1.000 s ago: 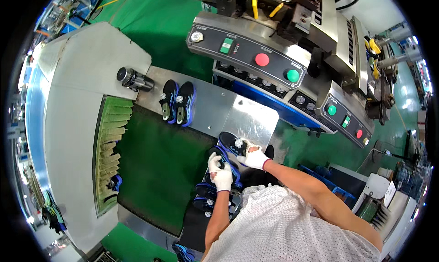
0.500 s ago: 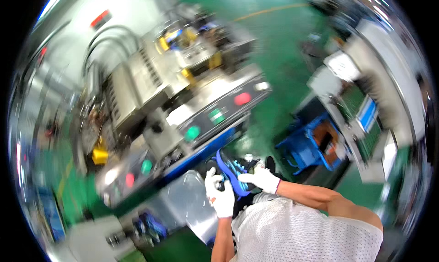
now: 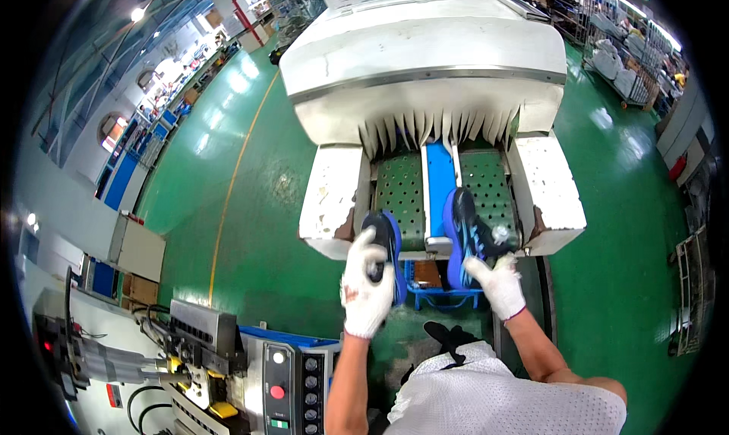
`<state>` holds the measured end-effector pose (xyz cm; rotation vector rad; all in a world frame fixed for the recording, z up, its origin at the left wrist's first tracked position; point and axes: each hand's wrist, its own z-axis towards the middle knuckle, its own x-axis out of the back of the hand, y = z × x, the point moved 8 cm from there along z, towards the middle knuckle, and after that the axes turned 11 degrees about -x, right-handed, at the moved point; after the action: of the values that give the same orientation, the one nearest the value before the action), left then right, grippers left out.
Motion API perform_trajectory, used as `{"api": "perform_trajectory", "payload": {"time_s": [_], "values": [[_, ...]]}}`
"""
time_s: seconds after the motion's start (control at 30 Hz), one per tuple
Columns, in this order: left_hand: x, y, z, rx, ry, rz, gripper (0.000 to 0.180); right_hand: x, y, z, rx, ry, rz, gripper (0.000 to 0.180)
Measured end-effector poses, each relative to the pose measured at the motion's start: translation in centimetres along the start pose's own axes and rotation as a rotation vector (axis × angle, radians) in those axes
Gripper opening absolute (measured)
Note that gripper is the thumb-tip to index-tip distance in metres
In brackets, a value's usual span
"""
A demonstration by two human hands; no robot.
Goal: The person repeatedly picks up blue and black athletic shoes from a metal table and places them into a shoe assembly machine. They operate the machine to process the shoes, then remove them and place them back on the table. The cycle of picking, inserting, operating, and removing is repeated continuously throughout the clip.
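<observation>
My left hand [image 3: 364, 291], in a stained white glove, is closed on a black shoe [image 3: 378, 226] with a blue-purple sole. That shoe is at the front end of the left green perforated belt [image 3: 400, 184]. A matching shoe [image 3: 465, 226] is in my gloved right hand [image 3: 503, 285], its heel end between thumb and fingers. Its toe points away from me, over the front of the blue centre strip [image 3: 440, 181] and the right perforated belt [image 3: 486, 181]. Both shoes are apart from each other. Whether their soles touch the belts, I cannot tell.
A white conveyor machine [image 3: 425, 48] stands ahead, with a curtain of hanging strips [image 3: 433, 127] over its opening. Under its front is a blue crate [image 3: 444, 292]. At lower left is a press with a control panel [image 3: 279, 386]. Wire cages [image 3: 619, 55] stand far right.
My view has swung from the press to the white conveyor machine. My hands, earlier close together around the footwear, are now apart at the belts with one shoe each.
</observation>
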<state>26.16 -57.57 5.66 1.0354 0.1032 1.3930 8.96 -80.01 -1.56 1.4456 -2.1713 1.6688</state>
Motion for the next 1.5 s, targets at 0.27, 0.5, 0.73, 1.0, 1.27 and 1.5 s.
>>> {"api": "perform_trajectory", "payload": {"time_s": [0.27, 0.5, 0.73, 1.0, 1.27, 1.5], "values": [[-16.9, -15.4, 13.6, 0.474, -0.205, 0.100, 0.081, 3.0, -2.3, 19.3, 0.205, 0.451, -0.025, 0.081], [-16.8, -17.4, 18.0, 0.259, -0.029, 0.008, 0.079, 2.1, -8.4, 25.0, 0.181, 0.493, -0.192, 0.086], [-4.8, -11.8, -14.0, 0.482, -0.236, -0.002, 0.039, -13.7, -10.7, 2.6, 0.677, -0.547, 0.391, 0.054], [16.0, 11.3, -65.4, 1.795, 0.718, 0.658, 0.049, -40.4, 13.5, -9.5, 0.115, -1.473, -0.701, 0.066], [-0.8, 33.7, -92.8, 1.990, 1.473, 1.123, 0.036, -47.2, 19.6, -17.9, 0.196, -1.430, -0.936, 0.055], [-6.0, 31.1, -99.8, 2.105, 1.536, 0.856, 0.038, -49.3, 24.5, -26.4, 0.660, -1.285, -1.449, 0.054]]}}
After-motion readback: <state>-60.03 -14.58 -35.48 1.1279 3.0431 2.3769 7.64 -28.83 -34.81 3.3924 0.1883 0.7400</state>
